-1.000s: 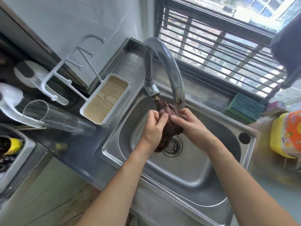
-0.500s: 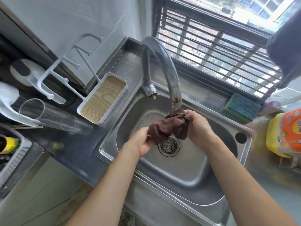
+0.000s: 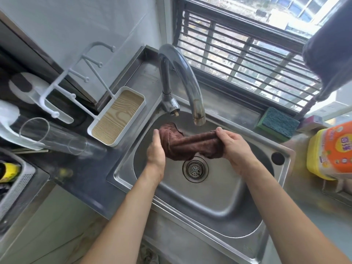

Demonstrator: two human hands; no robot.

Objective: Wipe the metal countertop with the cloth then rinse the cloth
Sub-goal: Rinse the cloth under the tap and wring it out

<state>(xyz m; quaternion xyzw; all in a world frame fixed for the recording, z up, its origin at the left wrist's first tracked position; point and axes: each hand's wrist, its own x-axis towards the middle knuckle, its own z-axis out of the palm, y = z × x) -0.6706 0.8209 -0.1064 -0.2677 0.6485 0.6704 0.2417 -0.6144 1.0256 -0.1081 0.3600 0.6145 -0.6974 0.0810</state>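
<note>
Both my hands, left hand (image 3: 156, 149) and right hand (image 3: 235, 147), grasp the cloth (image 3: 187, 147), stretched left-to-right between them above the drain (image 3: 195, 169).

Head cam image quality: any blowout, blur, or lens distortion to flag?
Head view: barred window blown out at top right; strong wide-angle bowing at the edges; grey plastic basket at the left edge is smeared; brown cloth, both hands and stainless steel sink are sharp, with soft glare on the curved metal faucet.

Both hands, left (image 3: 155, 149) and right (image 3: 235, 144), stretching brown cloth (image 3: 187, 144) over sink (image 3: 219, 206), below faucet (image 3: 187, 82)
</note>
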